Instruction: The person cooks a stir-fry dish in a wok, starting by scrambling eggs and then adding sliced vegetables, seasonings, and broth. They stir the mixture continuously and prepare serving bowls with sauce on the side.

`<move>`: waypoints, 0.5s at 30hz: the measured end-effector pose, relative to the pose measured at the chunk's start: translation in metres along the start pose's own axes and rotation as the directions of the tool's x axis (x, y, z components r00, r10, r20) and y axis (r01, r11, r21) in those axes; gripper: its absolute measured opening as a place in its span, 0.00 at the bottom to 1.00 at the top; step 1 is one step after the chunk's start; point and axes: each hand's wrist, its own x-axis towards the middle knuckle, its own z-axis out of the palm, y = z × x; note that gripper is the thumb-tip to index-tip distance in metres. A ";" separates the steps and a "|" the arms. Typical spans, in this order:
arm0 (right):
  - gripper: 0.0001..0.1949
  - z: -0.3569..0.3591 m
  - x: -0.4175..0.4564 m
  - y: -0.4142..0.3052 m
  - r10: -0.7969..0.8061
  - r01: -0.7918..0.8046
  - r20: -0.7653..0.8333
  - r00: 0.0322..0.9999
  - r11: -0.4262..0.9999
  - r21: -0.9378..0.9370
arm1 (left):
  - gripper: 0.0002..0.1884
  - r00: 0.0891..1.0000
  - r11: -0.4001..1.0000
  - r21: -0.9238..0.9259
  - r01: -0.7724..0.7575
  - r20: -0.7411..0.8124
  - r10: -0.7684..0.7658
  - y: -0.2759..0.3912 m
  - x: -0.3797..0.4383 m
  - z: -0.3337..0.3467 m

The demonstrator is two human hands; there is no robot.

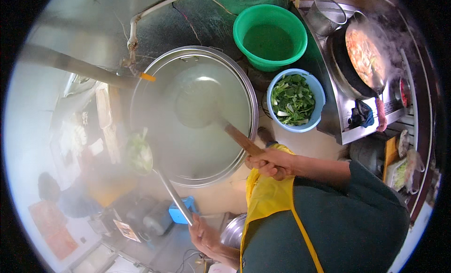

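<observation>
A large metal pot (197, 179) of cloudy, steaming liquid stands before me. My right hand (271, 163) is closed around the wooden handle (243, 137) of a big round strainer or ladle (197, 107), whose head lies in or at the liquid inside the pot; steam blurs it. Lower down, my left hand (204, 234) grips the metal handle of a ladle (174, 195). That ladle's bowl holds chopped pale and green vegetables (140, 153) and hangs beside the pot's left rim, veiled by steam.
Right of the pot are a green plastic tub (243, 43) of liquid and a blue basin (321, 107) of cut leafy greens. A steaming wok (338, 79) of food and a metal container (326, 17) sit on the stove. A pipe (133, 29) with an orange-handled valve reaches the pot's upper left.
</observation>
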 end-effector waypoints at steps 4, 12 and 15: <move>0.08 -0.042 0.001 -0.013 -0.057 -0.025 0.123 0.991 0.816 0.577 | 0.14 0.998 0.988 0.149 0.033 0.039 -0.040 -0.002 -0.004 -0.004; 0.13 -0.002 0.117 -0.109 -0.283 0.284 0.053 0.958 0.959 -0.007 | 0.07 0.999 0.986 0.157 -0.053 0.010 0.052 -0.023 -0.029 -0.004; 0.13 0.034 0.128 -0.104 -0.242 0.175 -0.056 0.969 0.827 -0.534 | 0.07 0.989 0.977 0.159 -0.143 -0.020 0.148 -0.020 -0.044 -0.019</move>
